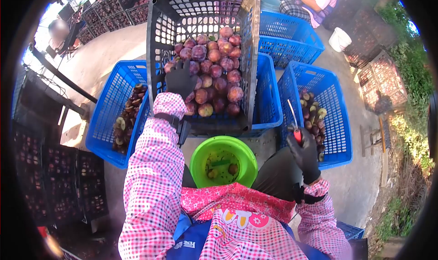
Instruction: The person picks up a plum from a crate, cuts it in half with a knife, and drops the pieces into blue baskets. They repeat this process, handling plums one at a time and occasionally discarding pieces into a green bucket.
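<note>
My left hand (180,79), in a black glove, reaches into the black crate (252,55) and touches the reddish-purple plums (213,77) at its left side. Its fingertips are partly lost among the fruit, so a grip on one cannot be made out. On the right, my right hand (305,154), also gloved in black, is closed around the red handle of a thin metal tool (293,114) whose shaft points up. That hand is in front of the right blue crate (344,118), which holds cut dark fruit (312,118).
Below the black crate is a green bucket (196,162) with a few round fruits inside. A left blue crate (98,123) holds cut fruit. Another blue crate (292,32), a white bucket (340,40) and a person (315,0) are behind. Stacked dark crates (59,182) line the left.
</note>
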Available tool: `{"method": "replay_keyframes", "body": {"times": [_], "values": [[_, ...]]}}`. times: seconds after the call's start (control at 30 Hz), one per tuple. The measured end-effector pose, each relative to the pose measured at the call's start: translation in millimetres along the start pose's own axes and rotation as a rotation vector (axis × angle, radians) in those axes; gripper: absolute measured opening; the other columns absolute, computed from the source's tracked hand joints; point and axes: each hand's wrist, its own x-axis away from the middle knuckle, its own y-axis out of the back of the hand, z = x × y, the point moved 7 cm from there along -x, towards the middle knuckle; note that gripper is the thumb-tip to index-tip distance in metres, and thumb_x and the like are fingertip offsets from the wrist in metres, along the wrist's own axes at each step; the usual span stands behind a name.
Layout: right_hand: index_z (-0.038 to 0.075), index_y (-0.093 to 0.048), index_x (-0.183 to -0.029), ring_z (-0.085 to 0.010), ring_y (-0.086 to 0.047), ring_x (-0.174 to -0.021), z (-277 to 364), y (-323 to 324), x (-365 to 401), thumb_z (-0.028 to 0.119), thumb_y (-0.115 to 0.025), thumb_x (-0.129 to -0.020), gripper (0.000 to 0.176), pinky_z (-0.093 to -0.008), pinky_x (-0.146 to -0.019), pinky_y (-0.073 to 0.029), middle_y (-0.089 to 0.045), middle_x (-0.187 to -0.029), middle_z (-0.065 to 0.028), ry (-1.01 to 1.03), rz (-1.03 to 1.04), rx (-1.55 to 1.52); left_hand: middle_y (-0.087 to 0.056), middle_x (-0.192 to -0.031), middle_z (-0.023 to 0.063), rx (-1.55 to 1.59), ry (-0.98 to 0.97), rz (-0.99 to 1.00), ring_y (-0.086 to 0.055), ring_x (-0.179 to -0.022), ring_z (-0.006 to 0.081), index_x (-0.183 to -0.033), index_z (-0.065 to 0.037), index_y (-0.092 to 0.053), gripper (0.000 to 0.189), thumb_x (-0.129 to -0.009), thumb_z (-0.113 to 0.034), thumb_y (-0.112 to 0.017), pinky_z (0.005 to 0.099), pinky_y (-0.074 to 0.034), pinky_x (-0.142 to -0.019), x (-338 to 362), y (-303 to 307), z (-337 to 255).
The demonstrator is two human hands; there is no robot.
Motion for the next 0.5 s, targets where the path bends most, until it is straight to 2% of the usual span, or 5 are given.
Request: {"method": "replay_keyframes", "body": {"times": [0.2, 0.3, 0.33, 0.37, 0.5], "values": [[0.005, -0.059, -0.122, -0.0079, -0.053, -0.073, 25, -33, 5, 0.015, -0.059, -0.098, 0.026, -0.0258, -0.068, -0.045, -0.060, -0.086, -0.0007, 0.094, 0.113, -0.102, -0.060, -0.123, 0.0179, -0.224, -0.034, 0.153, -0.062, -0.110, 0.0346, -0.127, -0.009, -0.054, 0.067, -0.074, -0.047, -0.072, 0.0469, -0.050, -0.087, -23, 0, 0], [0.006, -0.057, -0.127, -0.0047, -0.048, -0.066, 36, -53, 4, 0.024, -0.051, -0.103, 0.030, -0.0211, -0.062, -0.041, -0.057, -0.087, 0.0020, 0.146, 0.164, -0.331, -0.067, -0.109, 0.0093, 1.248, 0.294, 0.012, -0.064, -0.096, 0.0206, -0.115, -0.001, -0.062, 0.040, -0.093, -0.035, -0.062, 0.0340, -0.051, -0.079, 11, 10, 18], [0.006, -0.057, -0.127, -0.0047, -0.048, -0.066, 48, -58, 2, 0.024, -0.051, -0.103, 0.030, -0.0211, -0.062, -0.041, -0.057, -0.087, 0.0020, 0.143, 0.164, -0.335, -0.065, -0.114, 0.0062, 1.879, 0.407, 0.348, -0.063, -0.095, 0.0169, -0.120, -0.002, -0.059, 0.034, -0.098, -0.027, -0.055, 0.0328, -0.052, -0.078, 41, 42, -17], [0.006, -0.056, -0.128, -0.0045, -0.048, -0.063, 54, -67, 1, 0.025, -0.050, -0.104, 0.032, -0.0208, -0.059, -0.040, -0.055, -0.084, 0.0022, 0.005, 0.192, -0.481, -0.064, -0.118, 0.0061, 1.977, 0.131, 0.386, -0.063, -0.098, 0.0179, -0.126, -0.003, -0.056, 0.038, -0.099, -0.029, -0.053, 0.0336, -0.053, -0.079, 65, 58, -30], [0.008, -0.056, -0.124, -0.0047, -0.045, -0.053, 72, -118, 9, 0.029, -0.049, -0.104, 0.030, -0.0220, -0.047, -0.035, -0.049, -0.070, 0.0031, -0.200, 0.261, -0.750, -0.062, -0.123, 0.0094, 2.284, 0.345, 0.717, -0.061, -0.113, 0.0222, -0.134, -0.008, -0.051, 0.048, -0.103, -0.041, -0.039, 0.0376, -0.053, -0.090, 167, 85, -86]]}}
